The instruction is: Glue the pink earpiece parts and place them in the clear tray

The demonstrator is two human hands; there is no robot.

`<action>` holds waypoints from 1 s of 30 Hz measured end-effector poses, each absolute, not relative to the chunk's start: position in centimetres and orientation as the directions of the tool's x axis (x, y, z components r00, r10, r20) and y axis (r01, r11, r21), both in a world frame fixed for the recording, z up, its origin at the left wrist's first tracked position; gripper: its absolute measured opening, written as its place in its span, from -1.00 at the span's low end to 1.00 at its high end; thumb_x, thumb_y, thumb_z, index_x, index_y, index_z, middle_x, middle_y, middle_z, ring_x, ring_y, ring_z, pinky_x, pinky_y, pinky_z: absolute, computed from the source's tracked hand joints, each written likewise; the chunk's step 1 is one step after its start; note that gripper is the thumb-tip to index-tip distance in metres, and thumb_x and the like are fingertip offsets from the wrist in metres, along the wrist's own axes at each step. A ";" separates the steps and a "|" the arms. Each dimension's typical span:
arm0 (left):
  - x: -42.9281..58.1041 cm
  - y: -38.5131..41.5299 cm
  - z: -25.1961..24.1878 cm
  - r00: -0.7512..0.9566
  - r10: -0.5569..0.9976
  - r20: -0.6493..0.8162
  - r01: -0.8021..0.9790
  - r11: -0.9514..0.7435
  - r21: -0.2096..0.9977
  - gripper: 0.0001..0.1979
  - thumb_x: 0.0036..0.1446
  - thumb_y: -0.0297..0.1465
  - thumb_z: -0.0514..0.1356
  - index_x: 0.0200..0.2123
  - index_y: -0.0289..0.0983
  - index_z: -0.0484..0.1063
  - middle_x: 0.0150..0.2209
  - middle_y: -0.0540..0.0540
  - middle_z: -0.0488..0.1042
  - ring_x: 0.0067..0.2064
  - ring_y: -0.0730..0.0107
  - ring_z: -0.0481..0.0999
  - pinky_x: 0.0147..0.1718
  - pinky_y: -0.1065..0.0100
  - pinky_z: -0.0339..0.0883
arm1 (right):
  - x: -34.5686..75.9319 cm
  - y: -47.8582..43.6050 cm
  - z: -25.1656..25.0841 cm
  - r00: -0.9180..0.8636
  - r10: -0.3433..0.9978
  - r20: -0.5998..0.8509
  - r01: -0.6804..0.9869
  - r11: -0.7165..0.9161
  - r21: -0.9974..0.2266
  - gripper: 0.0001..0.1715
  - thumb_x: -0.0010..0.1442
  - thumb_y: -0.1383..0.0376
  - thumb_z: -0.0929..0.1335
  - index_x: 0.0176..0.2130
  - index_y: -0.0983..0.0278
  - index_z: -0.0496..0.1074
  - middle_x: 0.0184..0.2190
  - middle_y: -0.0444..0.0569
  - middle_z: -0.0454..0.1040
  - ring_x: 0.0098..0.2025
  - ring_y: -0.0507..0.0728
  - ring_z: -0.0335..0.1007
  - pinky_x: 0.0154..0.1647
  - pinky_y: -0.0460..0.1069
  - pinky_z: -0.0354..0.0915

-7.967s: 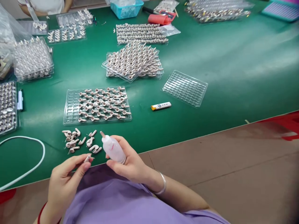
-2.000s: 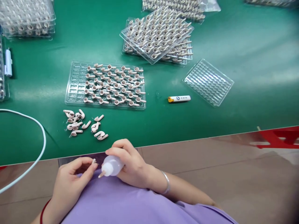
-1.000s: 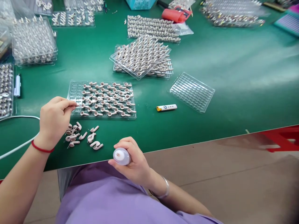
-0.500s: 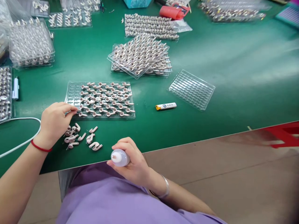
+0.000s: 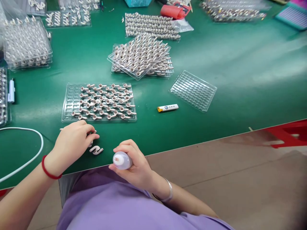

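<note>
My left hand (image 5: pixel 75 137) is over the loose pale earbud shells, in front of the clear tray (image 5: pixel 69 99). Its thumb and forefinger close around one earbud shell (image 5: pixel 95 131), mostly hidden by the fingers. Just beside them lie more loose shells (image 5: pixel 96 150); others are covered by the hand. Rows of earbud shells fill most of the tray, while its left columns are bare. At the table's front edge, my right hand (image 5: pixel 140 169) is wrapped around a small translucent squeeze bottle (image 5: pixel 122 160), its nozzle pointing up toward me.
A white lighter (image 5: pixel 168 108) and a bare clear tray (image 5: pixel 193 91) lie to the right. Stacked trays of shells (image 5: pixel 141 56) stand behind, with another stack (image 5: pixel 27 44) at the far left. A white cable (image 5: pixel 39 137) curves beside my left arm.
My left hand has left the tray's left side and moved right and toward me, onto the loose shells. One more shell sits in the tray. My right hand keeps holding the bottle.
</note>
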State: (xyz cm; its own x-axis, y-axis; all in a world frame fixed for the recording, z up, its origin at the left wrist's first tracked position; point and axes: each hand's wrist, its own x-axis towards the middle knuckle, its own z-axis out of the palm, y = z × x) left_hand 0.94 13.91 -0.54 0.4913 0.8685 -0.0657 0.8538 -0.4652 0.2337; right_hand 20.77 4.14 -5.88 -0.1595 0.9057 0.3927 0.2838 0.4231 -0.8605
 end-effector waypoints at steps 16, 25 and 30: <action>-2.9 4.6 -0.7 0.388 0.867 0.314 0.822 -0.479 0.308 -0.79 0.28 -0.39 0.13 -0.07 -0.24 0.49 -0.18 -0.07 0.52 -0.24 0.40 0.57 -0.22 0.45 0.39 | 21.2 3.8 -5.4 -0.360 0.910 0.206 0.192 0.288 -0.938 -0.30 0.21 0.26 0.39 0.24 0.17 0.07 -0.13 -0.01 0.43 -0.22 0.07 0.40 -0.16 -0.03 0.39; -3.2 2.0 -2.8 0.327 0.879 0.347 0.854 -0.432 0.290 -0.87 0.21 -0.45 0.22 -0.18 -0.30 0.53 -0.31 -0.05 0.54 -0.37 0.45 0.55 -0.32 0.45 0.37 | 19.5 3.6 -5.7 -0.293 0.882 0.368 0.202 0.433 -0.878 -0.54 0.20 0.24 0.40 0.07 0.17 0.26 -0.19 -0.03 0.52 -0.27 0.08 0.46 -0.22 -0.03 0.40; -3.2 1.9 -3.3 0.307 0.884 0.353 0.877 -0.407 0.255 -0.86 0.18 -0.48 0.24 -0.16 -0.27 0.53 -0.32 -0.04 0.54 -0.38 0.43 0.56 -0.33 0.40 0.39 | 20.0 3.4 -5.9 -0.307 0.847 0.434 0.197 0.503 -0.842 -0.51 0.19 0.26 0.41 0.09 0.20 0.28 -0.23 -0.01 0.52 -0.33 0.08 0.42 -0.31 -0.03 0.39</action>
